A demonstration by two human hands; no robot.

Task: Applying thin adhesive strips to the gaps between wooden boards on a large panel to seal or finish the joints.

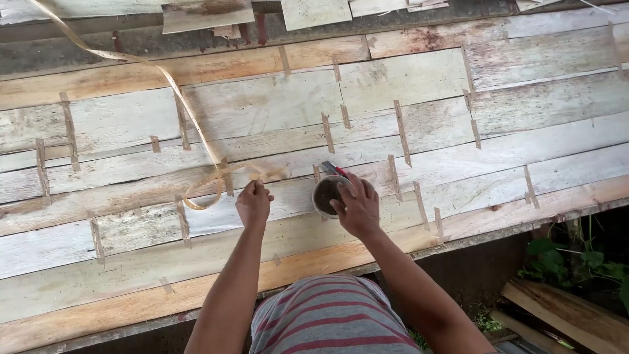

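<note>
The counter is covered with thin wood veneer sheets laid edge to edge, and many of the seams already carry short strips of brown tape stuck across them. These strips show from the far left through the middle to the right side, so much of the joining looks done.

The left hand is closed in a pinch on the end of a long paper tape, pressing it down on a sheet near the counter's middle. From there the tape makes a loose loop just to the left of the hand, then runs up and away to the top left corner. The right hand rests over a small round cup with dark contents, fingers curled on its rim, so it holds or steadies the cup; what the fingertips do inside it cannot be told. A small red and grey tool, perhaps a cutter, lies just beyond the cup, touching or nearly touching it.

As a judgement, the work is well along but not finished: the seams close to the near edge and several long seams between the sheets show only a few strips, and the piece under the left hand is not yet cut from the long tape. More loose sheets lie along the far edge, unjoined.
</note>
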